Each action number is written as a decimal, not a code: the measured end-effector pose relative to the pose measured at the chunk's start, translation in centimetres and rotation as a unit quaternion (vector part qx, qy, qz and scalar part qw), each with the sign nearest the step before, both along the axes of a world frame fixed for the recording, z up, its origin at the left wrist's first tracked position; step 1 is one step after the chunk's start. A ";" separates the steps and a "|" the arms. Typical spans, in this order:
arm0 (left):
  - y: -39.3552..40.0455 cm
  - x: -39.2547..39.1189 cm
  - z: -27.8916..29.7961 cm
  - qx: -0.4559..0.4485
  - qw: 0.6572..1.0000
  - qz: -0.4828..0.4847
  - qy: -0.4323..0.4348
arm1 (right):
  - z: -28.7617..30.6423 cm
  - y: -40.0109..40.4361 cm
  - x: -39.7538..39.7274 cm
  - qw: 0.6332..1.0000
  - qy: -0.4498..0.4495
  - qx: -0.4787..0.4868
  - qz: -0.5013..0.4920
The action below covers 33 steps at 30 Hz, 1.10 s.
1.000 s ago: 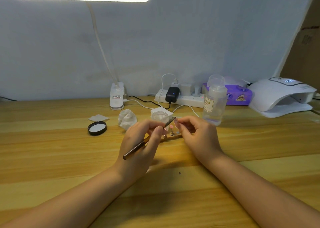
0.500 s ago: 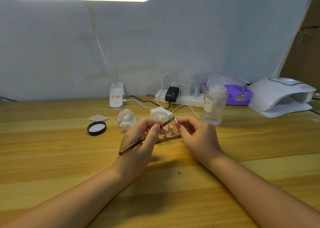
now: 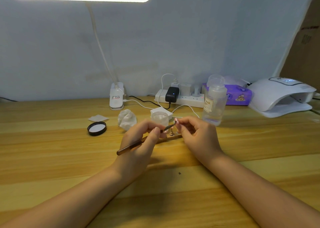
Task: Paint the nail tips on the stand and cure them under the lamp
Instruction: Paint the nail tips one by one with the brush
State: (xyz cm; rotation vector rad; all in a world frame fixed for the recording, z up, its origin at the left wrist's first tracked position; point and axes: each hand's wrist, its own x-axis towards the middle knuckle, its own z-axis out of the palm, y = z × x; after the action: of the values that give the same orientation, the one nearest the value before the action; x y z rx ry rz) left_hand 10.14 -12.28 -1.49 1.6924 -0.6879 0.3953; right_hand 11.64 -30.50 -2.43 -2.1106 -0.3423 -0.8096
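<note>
While we hold the brown nail brush [image 3: 136,143] in our left hand [image 3: 138,146] with the fingers curled round it, its tip now meets the pink nail tip [image 3: 176,121] that our right hand [image 3: 197,134] pinches and has lifted a little higher than a second ago. We think the painting of this tip is going on, and no curing yet. The wooden stand [image 3: 170,138] lies on the table [image 3: 52,149] between our hands, near the middle, with other small tips [image 3: 171,133] on it. Behind it sits a little clear jar [image 3: 160,117]; we cannot tell what is inside. Its black lid [image 3: 97,128] lies to the left. The clear bottle [image 3: 213,104] holds some clear liquid. The white curing lamp [image 3: 280,96] waits at the back right corner.
</note>
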 end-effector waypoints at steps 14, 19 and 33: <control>-0.1 -0.2 0.0 -0.027 1.000 -0.004 0.002 | 0.0 0.0 0.0 1.000 0.004 -0.003 -0.008; -0.3 0.0 -0.1 -0.011 1.000 0.024 0.011 | 0.1 0.1 0.0 1.000 0.006 0.000 -0.007; -0.1 0.5 -0.3 -0.045 0.997 0.060 -0.008 | -0.2 0.0 0.3 0.998 0.045 0.050 -0.013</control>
State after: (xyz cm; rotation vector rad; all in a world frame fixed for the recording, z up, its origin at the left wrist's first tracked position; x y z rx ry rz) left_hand 10.61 -12.39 -1.78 1.6512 -0.5728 0.5172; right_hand 11.95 -30.50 -2.66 -2.0550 -0.2222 -0.7290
